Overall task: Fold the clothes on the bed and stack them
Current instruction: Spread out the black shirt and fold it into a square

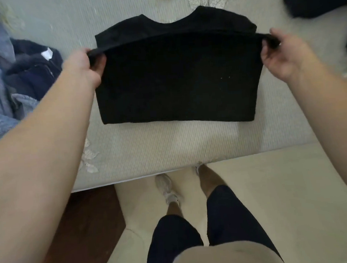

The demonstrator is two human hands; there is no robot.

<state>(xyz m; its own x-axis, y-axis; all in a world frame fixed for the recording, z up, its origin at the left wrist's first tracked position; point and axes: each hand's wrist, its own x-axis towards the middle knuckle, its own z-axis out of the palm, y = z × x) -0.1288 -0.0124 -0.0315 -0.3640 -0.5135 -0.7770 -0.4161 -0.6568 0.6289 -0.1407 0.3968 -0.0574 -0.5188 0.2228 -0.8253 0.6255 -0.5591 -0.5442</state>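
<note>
Head view, left hand, right hand gripping black shirt, bed

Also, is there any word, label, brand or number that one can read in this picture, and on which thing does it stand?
No text can be read anywhere in this view.
White tag on the dark navy garment: too small and blurred to read; it may be blank.
Black shirt: only two tiny pale specks, no letters or logo.
</note>
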